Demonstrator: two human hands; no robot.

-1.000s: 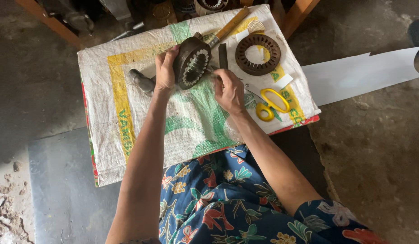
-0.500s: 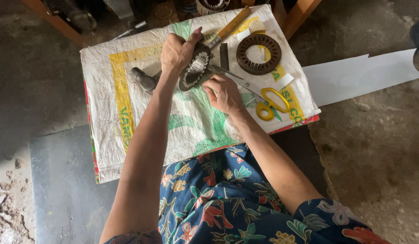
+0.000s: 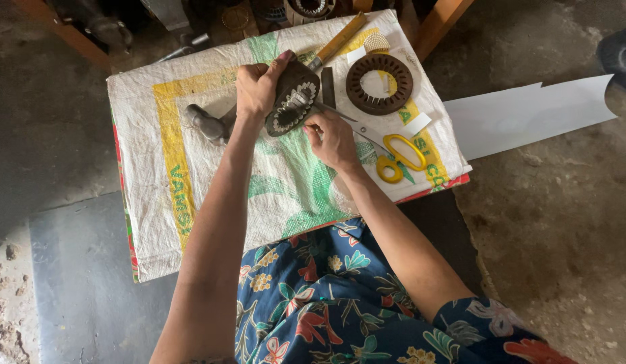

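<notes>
On the woven sack, at its far middle:
Left fingers: curled tight around the upper rim of the toothed metal ring [image 3: 291, 102], thumb on the near side, tipping the ring up on its edge.
Left hand [image 3: 256, 87]: closed on that ring, holding it tilted so the slotted inner face looks toward the person.
Right fingers: pinched together at the ring's lower edge; they seem to hold a thin pale strip at the slots, though what exactly sits between them is too small to tell.
Right hand [image 3: 334, 139]: just below and right of the ring, knuckles up, fingertips touching the ring's inner teeth.
Toothed metal ring: dark, rusty, propped on the sack between both hands, near the far edge.
Second ring [image 3: 379, 83]: the same kind, lying flat to the right, well apart from the hands.
Scissors [image 3: 399, 156]: yellow handles, lying just right of the right wrist, blades pointing toward the held ring.
Hammer [image 3: 206, 123]: metal head lying left of the left wrist, partly hidden by the forearm.
Wooden-handled tool [image 3: 338, 42]: lying aslant beyond the held ring.
Woven sack [image 3: 171, 195]: white with yellow and green print, spread over a low surface.
White sheet [image 3: 529, 114]: on the floor to the right, one edge under the sack.
Lap: dark blue floral cloth at the near edge.
</notes>
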